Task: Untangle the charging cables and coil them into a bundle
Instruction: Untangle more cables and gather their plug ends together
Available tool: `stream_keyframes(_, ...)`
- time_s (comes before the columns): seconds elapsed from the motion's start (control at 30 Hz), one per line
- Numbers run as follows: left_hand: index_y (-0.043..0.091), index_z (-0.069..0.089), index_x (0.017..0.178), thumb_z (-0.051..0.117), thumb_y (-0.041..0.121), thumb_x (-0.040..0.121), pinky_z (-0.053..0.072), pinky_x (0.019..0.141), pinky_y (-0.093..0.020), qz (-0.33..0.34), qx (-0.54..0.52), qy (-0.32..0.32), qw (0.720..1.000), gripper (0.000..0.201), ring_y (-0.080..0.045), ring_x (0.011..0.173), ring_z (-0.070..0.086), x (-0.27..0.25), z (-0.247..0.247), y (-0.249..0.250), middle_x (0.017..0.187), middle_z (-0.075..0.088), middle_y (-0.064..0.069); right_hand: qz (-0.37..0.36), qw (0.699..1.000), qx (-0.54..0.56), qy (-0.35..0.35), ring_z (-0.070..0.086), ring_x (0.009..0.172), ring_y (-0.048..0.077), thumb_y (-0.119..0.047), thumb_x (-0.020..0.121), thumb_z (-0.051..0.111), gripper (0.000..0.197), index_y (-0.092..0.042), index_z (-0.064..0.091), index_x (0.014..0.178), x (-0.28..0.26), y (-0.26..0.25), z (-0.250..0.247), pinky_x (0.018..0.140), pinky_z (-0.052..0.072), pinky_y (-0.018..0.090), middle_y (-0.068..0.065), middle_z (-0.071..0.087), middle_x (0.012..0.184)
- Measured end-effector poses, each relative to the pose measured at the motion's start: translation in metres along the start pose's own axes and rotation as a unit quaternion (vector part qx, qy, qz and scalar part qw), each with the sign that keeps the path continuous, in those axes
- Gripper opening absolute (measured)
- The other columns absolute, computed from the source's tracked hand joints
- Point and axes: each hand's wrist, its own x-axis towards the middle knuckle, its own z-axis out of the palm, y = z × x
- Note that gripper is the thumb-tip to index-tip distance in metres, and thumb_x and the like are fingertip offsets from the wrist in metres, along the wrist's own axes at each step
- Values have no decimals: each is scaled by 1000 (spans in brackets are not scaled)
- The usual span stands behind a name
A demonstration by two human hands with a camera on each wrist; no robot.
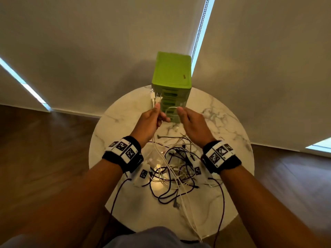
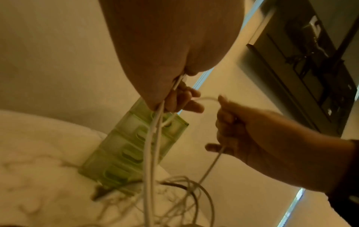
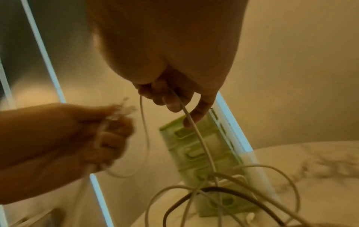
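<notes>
Charging cables [image 1: 172, 169] tangled white and black, left hand [image 1: 148, 122] gripping plug ends, right hand [image 1: 191, 124] pinching a strand

Head looks down; wrists look up, close; all share green organizer [image 1: 171, 86].

Dim warm light; daylight slits at blind edges; glare spot on desk [image 1: 159, 167]; wrist views blurred, edges bowed.

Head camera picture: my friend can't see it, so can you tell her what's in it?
Two hands are lifting white charging cables above a round marble table: the left hand grips several with plugs poking up, the right hand pinches one strand. A tangle of black and white cables lies below, and a green drawer box stands behind.
</notes>
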Motion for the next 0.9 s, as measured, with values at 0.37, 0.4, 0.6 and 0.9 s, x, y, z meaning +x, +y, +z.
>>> stream_keyframes(0.37,18,46,79,31,42,109,53,70,-33,36,-196,-3,980,42,-21,67,67,9,17,24,57,45,4,103,973,21,-206,50,59,5,-64,101,21,70,-13,57,72,-45,33,28,68,41,27,-6,57,63)
stream_keyframes(0.4,18,45,78,31,42,109,51,65,-32,40,-195,-1,980,42,-19,61,63,9,12,26,56,42,3,100,973,21,-208,47,58,3,-62,102,22,66,-13,56,73,-48,42,28,68,39,24,-7,54,64)
stream_keyframes(0.6,18,43,79,30,41,109,26,48,-21,81,-263,3,961,40,-7,47,29,8,-15,47,55,32,9,94,969,-88,-212,57,71,17,-57,104,28,47,-21,51,84,-40,76,16,74,49,40,-2,62,76)
stream_keyframes(0.9,19,56,88,32,37,110,43,70,-23,78,39,-10,996,36,-6,69,49,-2,-15,22,78,55,2,85,980,-126,-132,51,73,24,-44,108,33,47,-16,53,75,17,0,-12,60,28,34,6,57,76)
